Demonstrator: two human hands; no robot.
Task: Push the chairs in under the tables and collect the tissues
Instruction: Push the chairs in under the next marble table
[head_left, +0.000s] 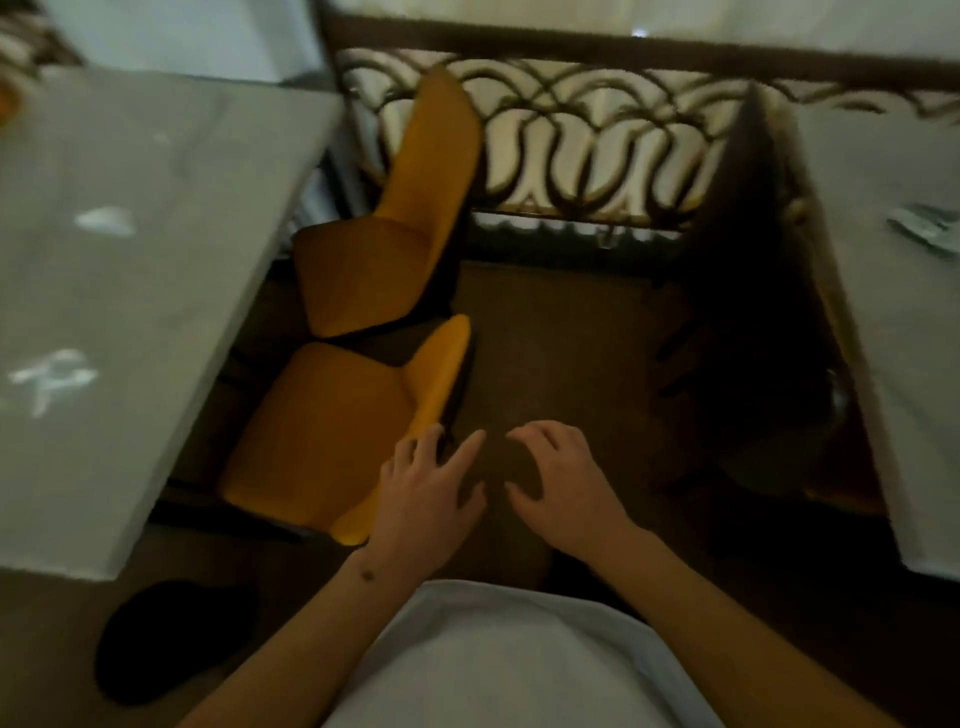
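Head view, looking down an aisle. The near mustard-yellow upholstered chair (332, 441) sits partly under the grey rectangular desk (171, 291); a second yellow chair (400, 234) stands just beyond it. Left hand (426, 493), fingers spread, touches the near chair's backrest edge. Right hand (561, 488), loosely curled, holds nothing. Two crumpled white tissues (52, 379) (blurred) lie on the desk, left of the chairs.
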